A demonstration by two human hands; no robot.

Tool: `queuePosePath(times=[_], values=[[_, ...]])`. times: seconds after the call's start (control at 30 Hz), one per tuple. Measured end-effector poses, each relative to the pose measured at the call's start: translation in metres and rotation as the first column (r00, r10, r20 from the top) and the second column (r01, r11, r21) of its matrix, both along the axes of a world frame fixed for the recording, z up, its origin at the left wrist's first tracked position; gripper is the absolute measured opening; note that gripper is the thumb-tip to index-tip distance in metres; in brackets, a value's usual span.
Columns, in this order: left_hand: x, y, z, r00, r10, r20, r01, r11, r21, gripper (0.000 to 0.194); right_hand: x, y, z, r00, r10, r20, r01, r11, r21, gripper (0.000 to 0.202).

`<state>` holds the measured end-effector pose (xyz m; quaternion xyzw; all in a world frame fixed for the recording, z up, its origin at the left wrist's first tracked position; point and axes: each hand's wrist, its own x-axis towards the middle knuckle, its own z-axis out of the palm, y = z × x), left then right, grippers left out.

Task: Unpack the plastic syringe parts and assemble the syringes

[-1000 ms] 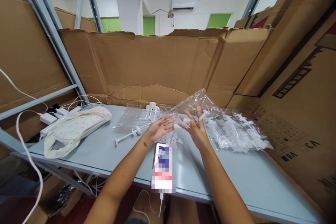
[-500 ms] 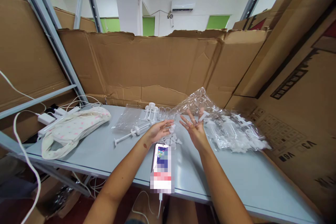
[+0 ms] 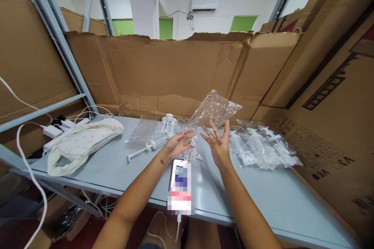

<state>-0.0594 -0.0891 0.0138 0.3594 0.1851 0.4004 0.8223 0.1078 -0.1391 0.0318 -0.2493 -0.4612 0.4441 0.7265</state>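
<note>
Two bare hands hover palm-up over a grey counter (image 3: 122,171) walled in by cardboard sheets (image 3: 163,74): the left hand (image 3: 177,144) is open with fingers loosely spread and grips nothing, a small white cap (image 3: 193,140) lying just off its fingertips, touching or not I cannot tell; the right hand (image 3: 218,144) is likewise spread and empty, its fingers fanned upward. A crumpled clear plastic bag (image 3: 214,108) rises at 12 o'clock from the right hand, close behind its fingertips, and whether it touches them cannot be told. Below the hands, at 6 o'clock, a heap of small white plastic parts (image 3: 191,156) lies on the counter, and nearer the counter's front edge a phone (image 3: 180,186) lies with its screen lit. At 9 o'clock from the left hand lies a white syringe (image 3: 146,148), with a flat clear pouch (image 3: 140,131) and upright white plungers (image 3: 168,122) behind it. At 3 o'clock from the right hand, a clear bag of white pump parts (image 3: 263,148) sprawls against the cardboard. Far out at 9 o'clock rest a pink-spotted cloth bag (image 3: 84,140) and white chargers (image 3: 54,130) with trailing cables.
</note>
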Motion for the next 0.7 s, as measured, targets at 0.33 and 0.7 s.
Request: queuePosePath(times=[0.33, 0.7], values=[[-0.003, -0.002, 0.002, 0.951, 0.105, -0.291, -0.046, 0.979, 0.2, 0.035, 0.011, 0.013, -0.01, 0.984, -0.161, -0.072, 0.14, 0.962, -0.234, 0.04], [-0.013, 0.001, 0.005, 0.847, 0.156, -0.508, -0.05, 0.975, 0.215, 0.041, 0.028, 0.012, -0.001, 0.951, -0.246, -0.187, 0.216, 0.962, -0.168, 0.038]])
